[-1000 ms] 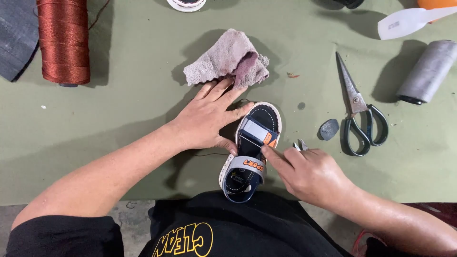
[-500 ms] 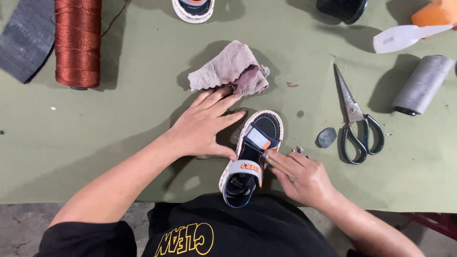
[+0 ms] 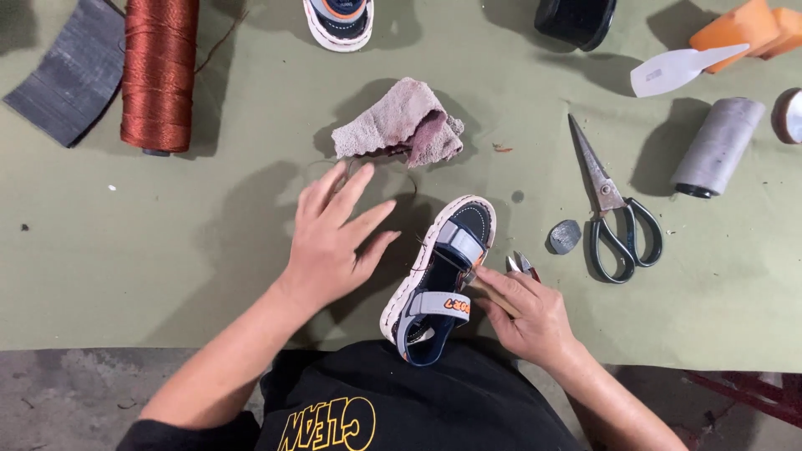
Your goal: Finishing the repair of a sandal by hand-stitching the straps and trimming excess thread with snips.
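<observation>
Head view gives us a small navy sandal with a white stitched sole and grey straps (image 3: 439, 280), lying on the olive-green desk (image 3: 167, 250) just in front of our body, between our two hands. Our left hand (image 3: 334, 238) lies just left of it with fingers spread wide and pointing away from us toward the upper right; its grip is apart and holds nothing, the thumb side near the sandal's sole edge, though we cannot tell whether it touches. Our right hand (image 3: 526, 313) sits at the sandal's right flank, fingers drawn together against the strap region; it seems to pinch something thin there, but we cannot tell what, and small metal pliers tips (image 3: 520, 264) show just above its fingers. The sandal's long axis runs diagonally, toe toward the upper right and heel toward our black shirt (image 3: 393, 401), its heel end overhanging the desk's near edge. Beyond the toe lies a crumpled beige cloth (image 3: 401, 125), near but apart. To the right, black-handled scissors (image 3: 614, 213) and a small grey flat stone (image 3: 565, 236) lie close by. A rust-red thread spool (image 3: 159, 75) stands well apart at the upper left, leaving bare desk to the left of our left hand.
</observation>
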